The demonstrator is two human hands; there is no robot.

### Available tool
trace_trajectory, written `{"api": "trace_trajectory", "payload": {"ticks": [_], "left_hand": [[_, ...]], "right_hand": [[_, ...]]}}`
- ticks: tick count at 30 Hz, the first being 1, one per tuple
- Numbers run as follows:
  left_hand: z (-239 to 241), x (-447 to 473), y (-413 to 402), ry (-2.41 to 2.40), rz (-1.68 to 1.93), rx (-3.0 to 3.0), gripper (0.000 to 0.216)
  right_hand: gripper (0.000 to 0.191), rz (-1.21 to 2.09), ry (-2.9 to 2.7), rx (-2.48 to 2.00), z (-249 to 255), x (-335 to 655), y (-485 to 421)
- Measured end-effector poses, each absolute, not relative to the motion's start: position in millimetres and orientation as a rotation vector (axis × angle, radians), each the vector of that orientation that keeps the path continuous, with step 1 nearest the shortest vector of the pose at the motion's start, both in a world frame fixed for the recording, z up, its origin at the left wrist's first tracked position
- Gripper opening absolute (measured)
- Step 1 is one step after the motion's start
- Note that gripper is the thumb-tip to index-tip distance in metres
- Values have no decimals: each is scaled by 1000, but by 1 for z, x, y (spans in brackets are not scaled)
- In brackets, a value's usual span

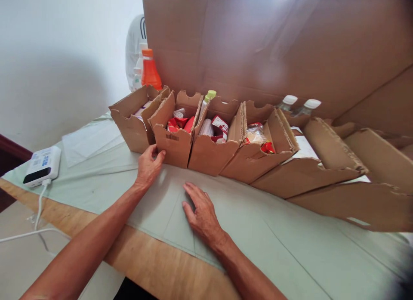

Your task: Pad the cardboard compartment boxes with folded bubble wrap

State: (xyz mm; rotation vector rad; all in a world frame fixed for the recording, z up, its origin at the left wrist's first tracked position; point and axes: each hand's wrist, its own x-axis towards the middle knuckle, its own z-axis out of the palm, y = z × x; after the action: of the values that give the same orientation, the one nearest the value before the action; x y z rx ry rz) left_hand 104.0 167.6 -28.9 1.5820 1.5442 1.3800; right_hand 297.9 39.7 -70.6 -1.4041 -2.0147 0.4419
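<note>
My left hand (150, 165) is at the lower left front corner of a cardboard box (174, 149) that has a small barcode on its front. Its thumb lies against the front face and its fingers curl at the side edge, partly hidden. Red packets (177, 124) and a clear plastic piece show inside that box. To its left stands another box (132, 130) with a pale item in it. My right hand (202, 214) is over the green cloth (245, 218), open, thumb apart from the fingers, holding nothing.
More open boxes (216, 156) run rightward, holding packets and white items. Behind them rise a large cardboard panel (226, 41), an orange bottle (150, 72) and white-capped bottles (311, 105). A white device (42, 164) with a cable and a plastic sheet (92, 140) lie left.
</note>
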Motion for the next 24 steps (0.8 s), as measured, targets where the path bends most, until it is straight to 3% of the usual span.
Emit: {"api": "trace_trajectory", "payload": {"ticks": [7,13,17,24], "left_hand": [[-61,109,161,1539,1289,1608,45],[-72,97,140,1495,1172,1776,69],[-71,67,85,1388,1011,1981,52],[-69,43,6,1362,612,2500,50]], "right_hand": [[44,426,-2008,-1397,-74,300,41],[32,371,-2011,-1384,-76,301,44],[23,362,-1984,-1342,-70,301,45],[28,436,-2064,-1154,8,248,78]]}}
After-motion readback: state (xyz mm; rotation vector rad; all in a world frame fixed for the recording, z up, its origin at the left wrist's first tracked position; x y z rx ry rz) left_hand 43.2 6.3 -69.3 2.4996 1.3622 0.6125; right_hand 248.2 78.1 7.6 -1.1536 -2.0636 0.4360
